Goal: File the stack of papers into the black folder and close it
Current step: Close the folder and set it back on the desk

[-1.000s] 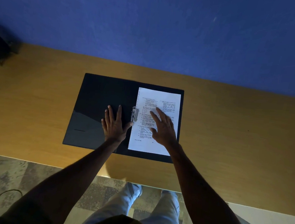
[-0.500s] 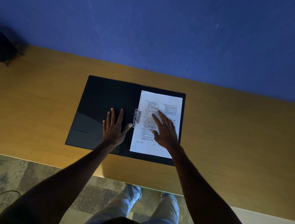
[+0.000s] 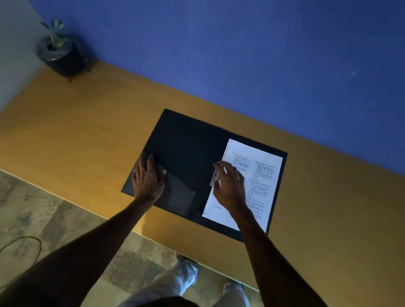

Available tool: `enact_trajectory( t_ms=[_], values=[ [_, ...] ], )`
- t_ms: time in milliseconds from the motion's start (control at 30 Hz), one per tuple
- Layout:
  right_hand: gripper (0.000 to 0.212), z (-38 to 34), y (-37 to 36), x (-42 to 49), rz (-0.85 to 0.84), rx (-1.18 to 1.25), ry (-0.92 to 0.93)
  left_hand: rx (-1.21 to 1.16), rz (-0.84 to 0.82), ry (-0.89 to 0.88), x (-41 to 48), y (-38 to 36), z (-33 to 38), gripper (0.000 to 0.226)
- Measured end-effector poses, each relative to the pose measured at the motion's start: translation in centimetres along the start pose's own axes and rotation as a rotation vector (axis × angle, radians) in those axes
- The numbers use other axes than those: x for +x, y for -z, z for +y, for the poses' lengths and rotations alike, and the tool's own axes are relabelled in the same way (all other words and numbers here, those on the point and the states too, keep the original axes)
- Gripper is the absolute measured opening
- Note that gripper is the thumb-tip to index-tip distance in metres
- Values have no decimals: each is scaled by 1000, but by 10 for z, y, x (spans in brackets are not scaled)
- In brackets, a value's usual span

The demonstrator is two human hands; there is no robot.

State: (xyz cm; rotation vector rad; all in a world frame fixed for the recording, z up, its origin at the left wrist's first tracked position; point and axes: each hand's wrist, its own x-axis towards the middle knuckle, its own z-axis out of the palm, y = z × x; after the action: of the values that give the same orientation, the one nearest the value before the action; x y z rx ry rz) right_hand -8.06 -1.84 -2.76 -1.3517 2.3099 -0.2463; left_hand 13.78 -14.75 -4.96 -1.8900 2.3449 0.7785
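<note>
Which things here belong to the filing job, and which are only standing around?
For the job: black folder, lying open; stack of papers on its right half; metal clip at the spine; left hand; right hand.

Only around: potted plant at the desk corner; cable on the floor.

Black folder (image 3: 184,152), white printed papers (image 3: 255,179), yellowish table (image 3: 77,131), seemingly blue wall (image 3: 253,48).

The right hand (image 3: 229,185) hides the clip (image 3: 213,178), perhaps partly; print unreadable.

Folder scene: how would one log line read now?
folder: open | papers: inside, right half | left hand: on cover's outer edge | right hand: at clip
</note>
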Motion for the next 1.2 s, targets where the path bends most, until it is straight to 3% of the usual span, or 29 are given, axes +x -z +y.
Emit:
enact_trajectory(
  t_ms=[233, 500, 800, 1000, 1200],
  values=[
    [62, -58, -22, 18, -97, -65, 175, -55, 14, 182, 13, 22, -28, 66],
    [62, -74, -31, 23, -123, -94, 147, -119, -4, 278, 31, 29, -29, 47],
    [66, -76, -30, 22, -135, -64, 127, -248, -23, 447, 54, 36, -32, 54],
    [64, -76, -31, 20, -132, -75, 106, -246, -8, 489, 53, 31, -35, 47],
    [65, -78, -33, 16, -119, -87, 99, -484, 19, 474, 48, 34, -36, 43]
  ],
)
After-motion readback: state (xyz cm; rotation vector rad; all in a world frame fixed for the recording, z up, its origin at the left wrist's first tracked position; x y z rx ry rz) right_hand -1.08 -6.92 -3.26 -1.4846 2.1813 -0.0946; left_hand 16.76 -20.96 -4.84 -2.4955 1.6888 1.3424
